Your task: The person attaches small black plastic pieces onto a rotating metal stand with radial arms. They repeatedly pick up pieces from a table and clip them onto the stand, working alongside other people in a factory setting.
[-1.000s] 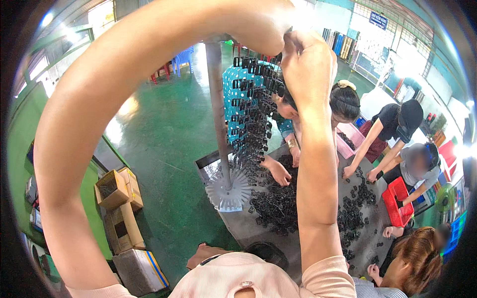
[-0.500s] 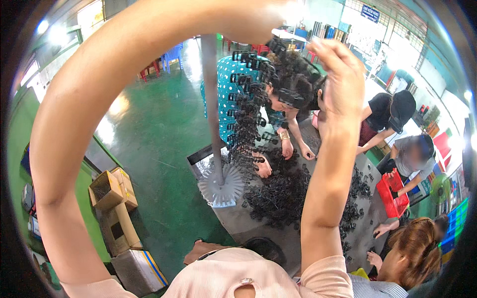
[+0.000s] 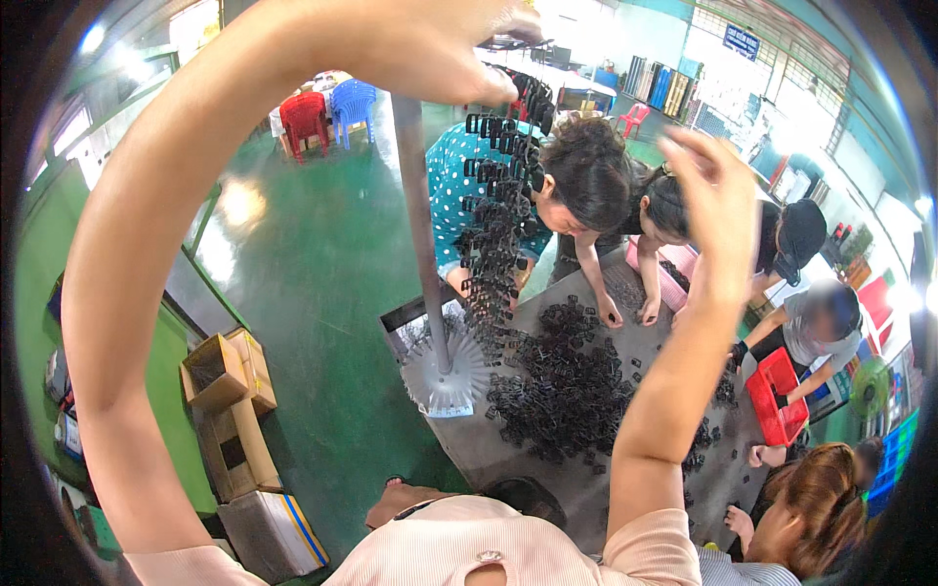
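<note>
My left hand (image 3: 479,54) is raised at the top, its thumb and fingers around the upper end of a hanging column of small black plastic pieces (image 3: 493,195). The frame's top edge partly cuts off that grip. The column hangs in tiers beside a grey upright pole (image 3: 418,215) and reaches down toward the table. My right hand (image 3: 721,186) is lifted to the right of the column and apart from it, slightly blurred, fingers loosely spread with nothing visible in them. Below, a large pile of the same black pieces (image 3: 562,381) covers part of the grey table (image 3: 547,508).
A round slotted metal base (image 3: 447,381) surrounds the pole's foot. Several people work around the table; one handles a red basket (image 3: 777,396). A pink basket (image 3: 674,269) holds black pieces. Cardboard boxes (image 3: 234,449) line the left side; red (image 3: 305,122) and blue chairs (image 3: 352,105) stand beyond.
My right hand has moved away to the right from the black pieces, and its fingers have loosened. The column hangs narrower and straighter. My left hand is slightly lower and left.
</note>
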Available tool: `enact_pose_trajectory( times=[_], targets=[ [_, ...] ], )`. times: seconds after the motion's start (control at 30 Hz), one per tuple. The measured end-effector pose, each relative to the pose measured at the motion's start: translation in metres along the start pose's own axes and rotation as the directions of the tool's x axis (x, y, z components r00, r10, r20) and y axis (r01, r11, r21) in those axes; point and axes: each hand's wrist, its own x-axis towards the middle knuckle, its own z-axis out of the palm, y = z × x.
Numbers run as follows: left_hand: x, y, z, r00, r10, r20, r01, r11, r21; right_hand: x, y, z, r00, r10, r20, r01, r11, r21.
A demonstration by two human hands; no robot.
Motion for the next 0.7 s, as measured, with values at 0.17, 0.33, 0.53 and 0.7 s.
enact_pose_trajectory(
  times=[0.17, 0.33, 0.53, 0.7],
  targets=[
    [-0.001, -0.003, -0.017, 0.988, 0.139, 0.07, -0.137, 0.99, -0.03, 0.013, -0.068, 0.063, 0.97, -0.2, -0.135, 0.19, 0.978, -0.084],
    [0.015, -0.017, 0.012, 0.947, 0.28, -0.159, -0.272, 0.96, 0.072, 0.029, -0.057, 0.076, 0.993, -0.035, -0.11, 0.05, 0.99, 0.136],
    [0.007, -0.022, 0.016, 0.987, 0.102, -0.125, -0.101, 0.995, 0.012, 0.018, 0.052, -0.01, 0.936, 0.322, 0.139, -0.351, 0.858, 0.375],
    [0.002, -0.029, 0.016, 0.958, 0.252, -0.14, -0.258, 0.966, -0.027, 0.006, 0.099, -0.08, 0.895, 0.416, 0.159, -0.212, 0.714, -0.667]
  ],
)
